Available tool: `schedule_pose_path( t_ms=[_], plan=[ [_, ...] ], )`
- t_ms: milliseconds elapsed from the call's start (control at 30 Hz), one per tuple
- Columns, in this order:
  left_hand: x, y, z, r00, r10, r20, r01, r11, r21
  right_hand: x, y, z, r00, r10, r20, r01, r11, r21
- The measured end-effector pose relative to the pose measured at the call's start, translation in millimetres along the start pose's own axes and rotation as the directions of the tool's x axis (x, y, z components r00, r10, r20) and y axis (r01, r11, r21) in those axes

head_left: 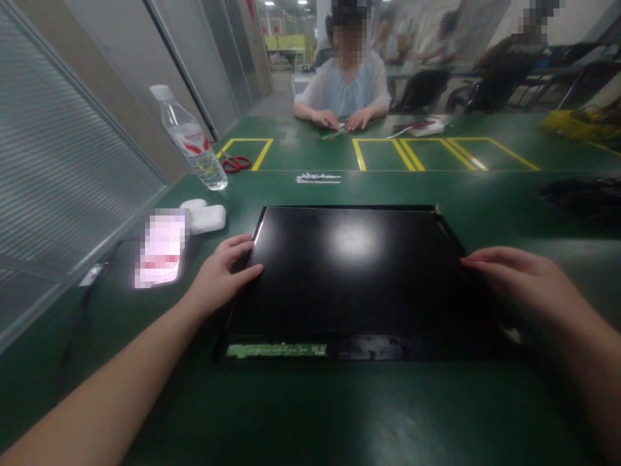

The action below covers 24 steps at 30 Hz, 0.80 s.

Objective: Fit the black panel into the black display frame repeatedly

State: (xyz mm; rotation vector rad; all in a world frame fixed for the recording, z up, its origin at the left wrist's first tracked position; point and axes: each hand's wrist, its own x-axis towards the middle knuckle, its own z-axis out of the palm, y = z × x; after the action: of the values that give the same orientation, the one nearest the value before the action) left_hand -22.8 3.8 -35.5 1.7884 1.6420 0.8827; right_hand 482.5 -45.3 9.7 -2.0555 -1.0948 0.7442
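A black flat display panel (359,278) lies in front of me on the green table, with a bright reflection on its glossy face. A green circuit board strip (276,350) runs along its near edge at the left. My left hand (228,268) grips the panel's left edge, thumb on top and fingers along the side. At the right edge, my right hand (514,268) is closed in a pinch, fingertips on the panel's border. The undersides of the fingers are hidden.
A water bottle (194,145), red-handled scissors (237,164), a white case (208,219) and a lit phone (162,249) stand or lie at left. White strips (317,178) lie beyond the panel. Dark cables (582,200) are at right. A person (347,90) sits opposite, hands on small parts.
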Motion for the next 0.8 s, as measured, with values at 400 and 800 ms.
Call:
schedule_pose_path(
  t_ms=[400,800],
  plan=[
    [-1.0,2.8,1.2,1.0,-0.031,-0.002,0.031,0.998,-0.06,1.1,1.3,-2.6,1.0,-0.008,-0.01,0.008,1.0,-0.001],
    [-1.7,4.4,1.6,1.0,-0.016,0.013,0.016,1.0,0.005,-2.2,-3.6,-0.4,1.0,0.01,-0.023,-0.01,1.0,0.006]
  ],
)
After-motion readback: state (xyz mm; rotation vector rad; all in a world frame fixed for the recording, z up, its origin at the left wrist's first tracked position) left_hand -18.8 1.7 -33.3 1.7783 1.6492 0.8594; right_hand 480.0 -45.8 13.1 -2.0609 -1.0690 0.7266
